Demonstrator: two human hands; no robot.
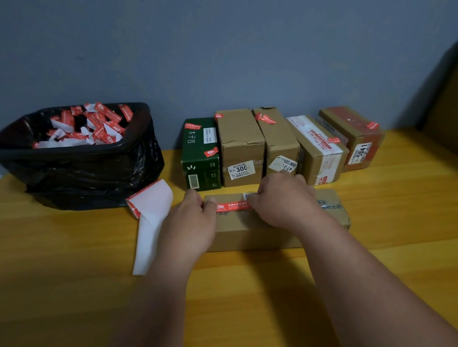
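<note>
left grip (192, 221) and right grip (282, 204) each pinch an end of the sticker (232, 206), stretched over the box (242, 233) on the desk (64, 273). best to keep it taut and press down from one end.

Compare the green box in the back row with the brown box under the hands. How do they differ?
The green box is dark green; the brown box is plain cardboard. The green box sits untouched in the back row; the brown box lies crosswise in front. The green box bears two red stickers; the brown box has one sticker, held at its ends by the left hand and right hand. Both rest on the table.
</note>
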